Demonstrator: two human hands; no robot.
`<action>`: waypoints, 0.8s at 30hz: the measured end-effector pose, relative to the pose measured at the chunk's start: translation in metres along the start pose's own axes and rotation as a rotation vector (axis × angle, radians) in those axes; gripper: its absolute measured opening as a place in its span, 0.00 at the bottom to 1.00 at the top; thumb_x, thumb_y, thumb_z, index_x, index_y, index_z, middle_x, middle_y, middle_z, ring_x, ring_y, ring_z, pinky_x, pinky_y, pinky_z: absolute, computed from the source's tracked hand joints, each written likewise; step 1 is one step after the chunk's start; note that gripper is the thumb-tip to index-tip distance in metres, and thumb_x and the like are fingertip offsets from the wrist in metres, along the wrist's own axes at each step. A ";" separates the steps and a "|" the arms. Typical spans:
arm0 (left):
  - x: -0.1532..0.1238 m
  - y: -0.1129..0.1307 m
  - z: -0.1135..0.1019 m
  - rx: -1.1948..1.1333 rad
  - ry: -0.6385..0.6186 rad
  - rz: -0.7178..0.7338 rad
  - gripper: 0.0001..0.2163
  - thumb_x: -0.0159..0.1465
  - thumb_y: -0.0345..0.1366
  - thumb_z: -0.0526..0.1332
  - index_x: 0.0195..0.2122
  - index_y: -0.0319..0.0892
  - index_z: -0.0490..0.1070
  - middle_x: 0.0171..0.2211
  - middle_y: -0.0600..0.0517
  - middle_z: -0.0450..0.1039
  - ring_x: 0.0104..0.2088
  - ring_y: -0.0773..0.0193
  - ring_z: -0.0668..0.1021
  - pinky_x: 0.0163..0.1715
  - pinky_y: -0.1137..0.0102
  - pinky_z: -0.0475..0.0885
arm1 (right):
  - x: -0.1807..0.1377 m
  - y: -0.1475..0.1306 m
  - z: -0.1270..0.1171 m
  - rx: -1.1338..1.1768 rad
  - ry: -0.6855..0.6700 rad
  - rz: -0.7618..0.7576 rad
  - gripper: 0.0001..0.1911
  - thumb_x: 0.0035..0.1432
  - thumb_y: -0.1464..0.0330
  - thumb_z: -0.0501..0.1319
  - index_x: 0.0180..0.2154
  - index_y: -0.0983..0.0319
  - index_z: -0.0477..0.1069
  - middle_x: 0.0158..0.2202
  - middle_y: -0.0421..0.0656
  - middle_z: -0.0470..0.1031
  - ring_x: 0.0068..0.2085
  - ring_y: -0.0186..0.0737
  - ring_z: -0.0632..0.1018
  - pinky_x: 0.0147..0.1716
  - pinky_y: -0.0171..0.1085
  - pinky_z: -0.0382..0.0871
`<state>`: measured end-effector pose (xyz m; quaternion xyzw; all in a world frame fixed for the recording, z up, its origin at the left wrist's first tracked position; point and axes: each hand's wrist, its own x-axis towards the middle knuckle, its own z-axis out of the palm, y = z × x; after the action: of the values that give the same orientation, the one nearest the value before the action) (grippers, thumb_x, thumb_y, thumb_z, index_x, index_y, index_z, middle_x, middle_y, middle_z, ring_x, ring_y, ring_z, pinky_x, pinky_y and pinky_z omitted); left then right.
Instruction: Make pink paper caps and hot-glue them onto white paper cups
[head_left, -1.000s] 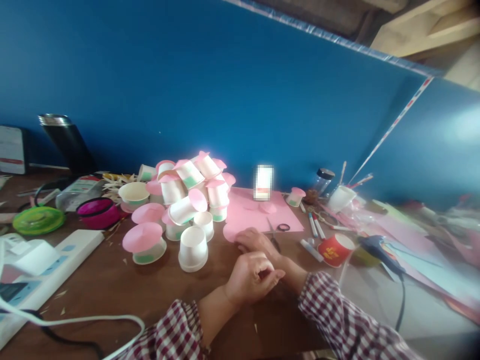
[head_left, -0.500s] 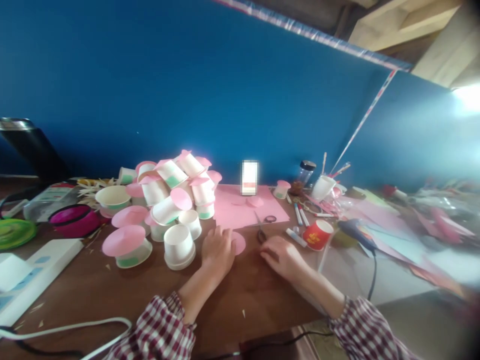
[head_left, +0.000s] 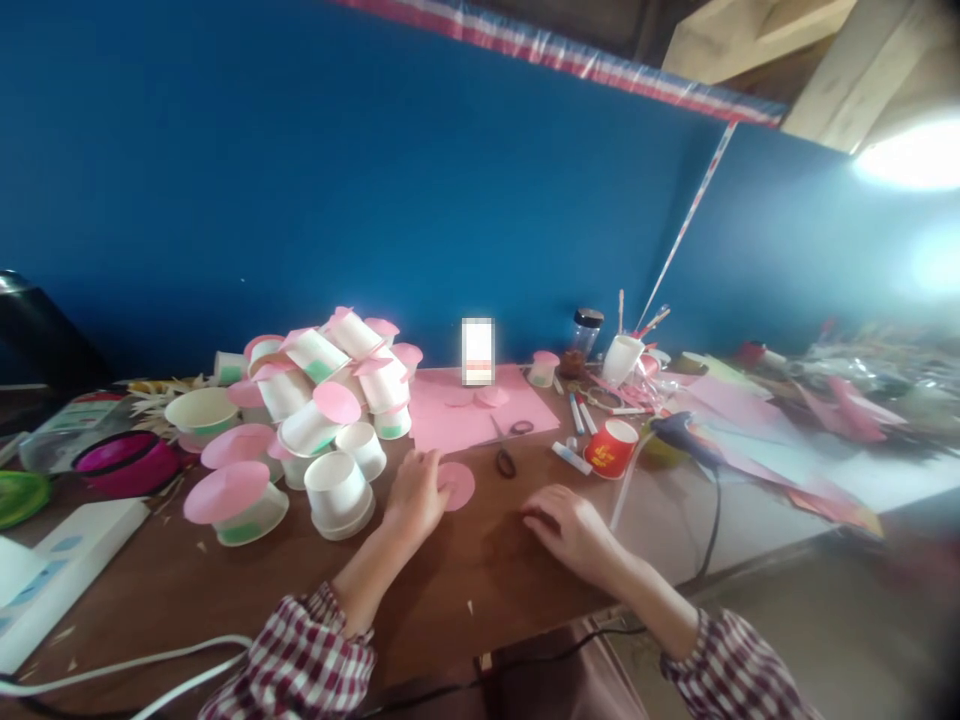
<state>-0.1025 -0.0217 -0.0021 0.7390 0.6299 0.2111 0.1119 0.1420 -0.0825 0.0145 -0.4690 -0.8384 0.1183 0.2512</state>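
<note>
My left hand point(head_left: 418, 497) rests low over the table with bent fingers. Its thumb side meets the edge of a pink paper disc point(head_left: 459, 487), and part of that edge is hidden behind the hand. My right hand point(head_left: 574, 527) lies on the brown tabletop, loosely curved with fingers a little apart and nothing visible in it. Scissors point(head_left: 505, 461) lie between and beyond both hands, blades toward a pink paper sheet point(head_left: 435, 425). Left of my left hand stand white paper cups point(head_left: 335, 490) and a pile of cups with pink disc tops point(head_left: 300, 395).
A red paper cup point(head_left: 611, 448), a glue stick point(head_left: 571, 458) and markers point(head_left: 581, 413) lie beyond my right hand. A glue gun point(head_left: 679, 432) trails its cord farther right. At left are a white power strip point(head_left: 75, 560) and a magenta bowl point(head_left: 124, 465).
My right hand has drawn back from the scissors' handle, which now lies free. My left hand stays at the pink disc. The view has turned slightly right.
</note>
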 end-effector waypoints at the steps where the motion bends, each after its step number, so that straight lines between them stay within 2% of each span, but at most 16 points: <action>1: 0.002 -0.001 -0.001 -0.035 -0.022 -0.029 0.20 0.55 0.34 0.63 0.50 0.36 0.67 0.44 0.41 0.70 0.45 0.54 0.72 0.45 0.65 0.66 | 0.003 -0.003 0.002 0.009 -0.005 -0.011 0.05 0.58 0.72 0.58 0.36 0.60 0.71 0.35 0.43 0.76 0.38 0.41 0.74 0.39 0.38 0.67; 3: 0.004 -0.003 -0.002 -0.100 -0.088 -0.073 0.21 0.55 0.34 0.64 0.50 0.36 0.67 0.41 0.43 0.72 0.42 0.57 0.74 0.43 0.67 0.67 | 0.009 -0.009 0.008 0.024 -0.008 -0.024 0.05 0.58 0.72 0.58 0.37 0.61 0.71 0.36 0.44 0.76 0.38 0.41 0.74 0.39 0.38 0.67; 5: 0.005 -0.004 -0.004 -0.141 -0.133 -0.085 0.18 0.55 0.33 0.63 0.48 0.39 0.70 0.39 0.46 0.73 0.39 0.60 0.75 0.41 0.69 0.68 | 0.013 -0.013 0.013 0.038 -0.005 -0.015 0.05 0.57 0.72 0.59 0.37 0.61 0.71 0.36 0.44 0.76 0.38 0.41 0.74 0.39 0.37 0.67; 7: 0.003 -0.004 -0.006 -0.121 -0.110 -0.064 0.17 0.55 0.34 0.62 0.46 0.40 0.71 0.41 0.45 0.73 0.40 0.58 0.75 0.42 0.68 0.68 | 0.017 -0.017 0.018 0.056 -0.007 -0.001 0.05 0.57 0.71 0.59 0.37 0.60 0.71 0.36 0.44 0.76 0.39 0.41 0.74 0.39 0.37 0.67; 10: 0.000 -0.003 -0.008 0.039 -0.026 -0.009 0.18 0.55 0.38 0.62 0.47 0.38 0.71 0.44 0.40 0.70 0.45 0.50 0.72 0.46 0.61 0.65 | 0.021 -0.021 0.023 0.076 -0.013 0.002 0.06 0.57 0.71 0.59 0.38 0.60 0.72 0.36 0.43 0.76 0.39 0.41 0.74 0.40 0.37 0.66; 12: -0.003 -0.002 -0.007 0.126 -0.015 0.022 0.16 0.56 0.40 0.61 0.44 0.38 0.72 0.43 0.39 0.70 0.44 0.46 0.71 0.45 0.58 0.65 | 0.022 -0.023 0.027 0.083 -0.002 0.006 0.06 0.57 0.71 0.59 0.38 0.60 0.72 0.37 0.43 0.76 0.39 0.41 0.74 0.40 0.37 0.66; 15: -0.005 -0.001 -0.004 0.087 -0.043 0.056 0.12 0.56 0.39 0.62 0.38 0.39 0.71 0.40 0.42 0.71 0.42 0.49 0.72 0.43 0.60 0.66 | 0.022 -0.024 0.031 0.109 0.050 0.035 0.07 0.57 0.72 0.58 0.38 0.60 0.72 0.37 0.43 0.76 0.39 0.41 0.74 0.41 0.38 0.66; 18: -0.006 0.002 0.001 -0.085 -0.038 0.055 0.11 0.55 0.34 0.63 0.39 0.41 0.67 0.36 0.47 0.72 0.38 0.55 0.74 0.39 0.64 0.67 | 0.021 -0.023 0.033 0.180 0.092 0.075 0.07 0.57 0.71 0.57 0.37 0.60 0.72 0.36 0.43 0.76 0.38 0.41 0.74 0.40 0.38 0.66; 21: -0.007 0.008 0.004 -0.292 0.087 0.092 0.10 0.57 0.31 0.60 0.40 0.42 0.65 0.32 0.51 0.72 0.32 0.62 0.74 0.33 0.68 0.68 | 0.021 -0.025 0.033 0.321 0.127 0.149 0.07 0.58 0.69 0.57 0.37 0.61 0.73 0.34 0.43 0.76 0.35 0.39 0.75 0.37 0.37 0.66; 24: -0.012 0.015 0.001 -0.296 0.303 0.340 0.01 0.60 0.30 0.57 0.32 0.42 0.66 0.30 0.51 0.71 0.33 0.63 0.72 0.37 0.67 0.67 | 0.025 -0.031 0.033 0.625 0.127 0.300 0.12 0.59 0.61 0.57 0.38 0.62 0.72 0.31 0.43 0.76 0.32 0.39 0.75 0.31 0.35 0.67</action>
<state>-0.0906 -0.0363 0.0010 0.7697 0.4687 0.4249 0.0861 0.0909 -0.0767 0.0077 -0.4939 -0.6663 0.3753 0.4139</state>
